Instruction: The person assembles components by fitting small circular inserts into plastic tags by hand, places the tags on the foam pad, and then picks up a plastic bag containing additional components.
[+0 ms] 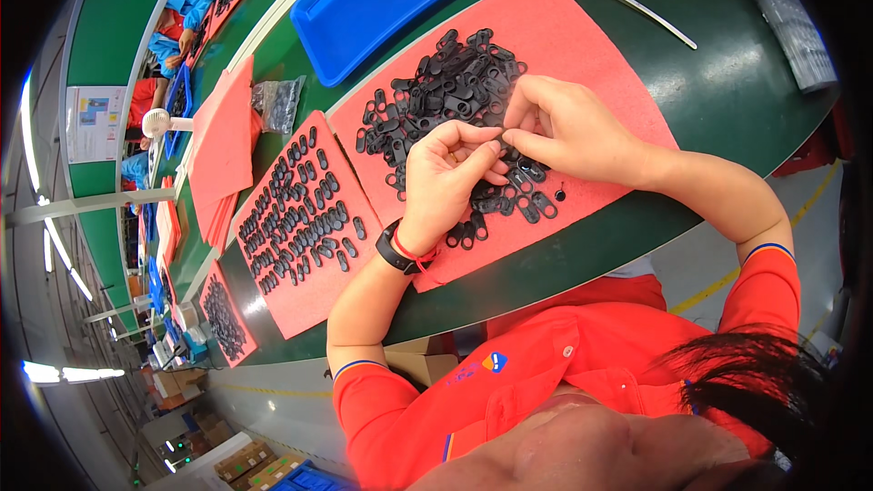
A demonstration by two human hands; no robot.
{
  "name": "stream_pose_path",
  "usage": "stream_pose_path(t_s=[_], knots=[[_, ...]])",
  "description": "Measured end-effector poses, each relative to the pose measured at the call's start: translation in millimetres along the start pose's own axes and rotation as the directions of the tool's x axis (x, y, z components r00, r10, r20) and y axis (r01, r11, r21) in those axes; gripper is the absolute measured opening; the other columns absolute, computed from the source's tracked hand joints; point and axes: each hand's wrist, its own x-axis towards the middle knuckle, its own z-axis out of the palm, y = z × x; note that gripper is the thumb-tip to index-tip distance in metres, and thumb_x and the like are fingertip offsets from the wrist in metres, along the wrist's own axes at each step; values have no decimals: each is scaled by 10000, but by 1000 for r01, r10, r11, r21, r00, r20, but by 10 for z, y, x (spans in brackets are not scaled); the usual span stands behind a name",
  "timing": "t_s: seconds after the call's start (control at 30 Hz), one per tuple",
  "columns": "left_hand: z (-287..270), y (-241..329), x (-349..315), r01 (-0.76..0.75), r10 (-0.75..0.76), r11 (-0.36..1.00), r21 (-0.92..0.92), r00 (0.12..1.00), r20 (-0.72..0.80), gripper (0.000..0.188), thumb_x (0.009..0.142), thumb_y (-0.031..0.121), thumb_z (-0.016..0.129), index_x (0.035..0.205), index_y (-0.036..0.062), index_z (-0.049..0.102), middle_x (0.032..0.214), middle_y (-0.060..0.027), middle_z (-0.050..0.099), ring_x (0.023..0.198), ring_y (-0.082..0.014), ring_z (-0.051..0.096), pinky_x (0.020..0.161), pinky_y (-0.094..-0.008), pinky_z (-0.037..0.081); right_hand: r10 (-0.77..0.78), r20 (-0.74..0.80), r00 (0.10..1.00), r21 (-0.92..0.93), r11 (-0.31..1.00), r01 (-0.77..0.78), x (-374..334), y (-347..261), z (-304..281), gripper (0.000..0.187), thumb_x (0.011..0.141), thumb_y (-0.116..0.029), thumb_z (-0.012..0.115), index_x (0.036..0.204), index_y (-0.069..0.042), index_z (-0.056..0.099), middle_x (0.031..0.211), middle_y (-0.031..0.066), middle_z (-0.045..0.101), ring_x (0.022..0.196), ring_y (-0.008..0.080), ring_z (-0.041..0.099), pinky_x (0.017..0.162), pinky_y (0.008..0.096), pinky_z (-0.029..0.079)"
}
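My left hand (447, 171) and my right hand (566, 127) meet fingertip to fingertip above a pink foam sheet (627, 100). Both are closed in a pinch, thumb against fingers. Whatever lies between the fingertips is hidden or too small to name. Around and beneath my hands spreads a heap of small black plastic parts (455, 82), oval with a hole at one end. Several loose ones lie just below my fingers, near the sheet's front edge. A black band circles my left wrist, beside a red cord.
Left of the heap, a second pink sheet (305, 305) carries black parts in rows. Beyond stand a blue tray (364, 14), stacked pink sheets (223, 141) and a clear plastic bag (278, 102). Tweezers (644, 11) lie at the back right. Co-workers sit along the table at far left.
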Motion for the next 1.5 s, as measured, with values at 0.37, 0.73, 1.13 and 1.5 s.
stream_pose_path(t_s=[0.37,0.73,1.13,1.5], knots=[[22,37,-32,11,-10,1000,-26,1000,10,141,854,0,581,981,-60,579,812,-100,623,680,-118,620,598,-237,548,266,298,917,150,935,-321,84,-34,-159,181,813,-114,639,922,28,611,773,41,618,669,59,548,572,209,433],[-10,18,-21,48,-46,998,-51,998,53,124,855,-2,577,972,-47,577,799,-101,631,678,-121,626,607,-236,546,258,338,905,160,932,-326,79,-6,-136,179,811,-133,628,875,34,620,736,36,610,668,63,563,586,203,445],[-19,14,-28,87,-81,994,-68,994,77,102,850,-8,584,945,-40,597,795,-97,637,676,-117,626,600,-234,542,261,321,911,127,941,-314,65,-26,-115,160,799,-134,618,835,22,614,711,27,596,649,65,540,588,214,442],[-20,3,-15,84,-78,994,-69,994,81,93,841,-11,596,930,-37,604,809,-102,637,673,-114,625,587,-225,538,262,308,915,110,945,-308,63,-39,-109,176,792,-159,618,821,14,608,696,22,585,635,69,526,578,223,432]])
